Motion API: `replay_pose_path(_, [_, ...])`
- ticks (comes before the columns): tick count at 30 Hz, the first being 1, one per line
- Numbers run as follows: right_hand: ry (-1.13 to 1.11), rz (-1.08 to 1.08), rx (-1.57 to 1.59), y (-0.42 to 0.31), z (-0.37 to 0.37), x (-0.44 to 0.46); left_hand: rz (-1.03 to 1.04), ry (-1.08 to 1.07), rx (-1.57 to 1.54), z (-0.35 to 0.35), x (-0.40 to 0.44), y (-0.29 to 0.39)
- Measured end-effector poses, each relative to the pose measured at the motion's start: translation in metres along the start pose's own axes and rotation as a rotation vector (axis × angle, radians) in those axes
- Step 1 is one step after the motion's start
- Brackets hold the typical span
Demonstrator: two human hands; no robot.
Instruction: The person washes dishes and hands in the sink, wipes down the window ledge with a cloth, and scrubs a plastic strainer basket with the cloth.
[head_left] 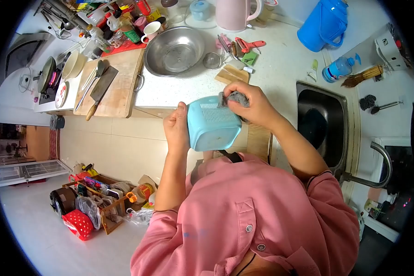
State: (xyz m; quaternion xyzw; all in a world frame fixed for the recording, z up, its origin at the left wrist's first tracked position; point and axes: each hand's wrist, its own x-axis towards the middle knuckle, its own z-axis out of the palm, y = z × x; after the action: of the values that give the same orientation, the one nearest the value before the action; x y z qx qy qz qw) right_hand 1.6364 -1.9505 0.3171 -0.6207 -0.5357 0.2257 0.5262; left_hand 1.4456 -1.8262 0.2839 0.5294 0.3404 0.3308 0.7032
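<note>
Left hand (175, 130) grips blue container (211, 118) bodyward of steel basin (175, 50); right hand (257, 105) clenches grey cloth (238, 97) on it. Base speck (219, 137), maybe residue.

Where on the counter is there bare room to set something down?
Counter between red peeler, blue jug and sink; also the strip in front of the steel bowl. Crowded: bottles behind the chopping board.

The single head view looks forward and steeply down from close above the person's chest.
</note>
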Motion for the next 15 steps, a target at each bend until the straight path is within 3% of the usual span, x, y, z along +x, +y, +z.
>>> replay_pose_path(3, [0.072, 0.105, 0.035, 0.007, -0.007, -0.006, -0.148, 0.266, -0.130, 0.008, 0.005, 0.003])
replay_pose_path(4, [0.056, 0.208, 0.027, 0.012, -0.010, -0.009, -0.194, 0.251, -0.277, 0.002, 0.007, 0.009])
replay_pose_path(7, [0.234, 0.221, 0.119, 0.015, -0.012, -0.014, 0.070, 0.120, -0.044, -0.004, 0.009, 0.018])
replay_pose_path(8, [0.275, 0.359, 0.255, -0.008, -0.015, -0.009, 0.067, 0.150, -0.082, -0.002, 0.008, 0.019])
replay_pose_path(13, [0.190, -0.263, -0.096, -0.039, 0.010, 0.010, 0.018, 0.143, 0.000, 0.009, 0.014, -0.005])
replay_pose_path(15, [0.153, -0.495, -0.362, -0.042, 0.025, 0.016, -0.093, 0.135, -0.162, 0.024, 0.012, -0.003])
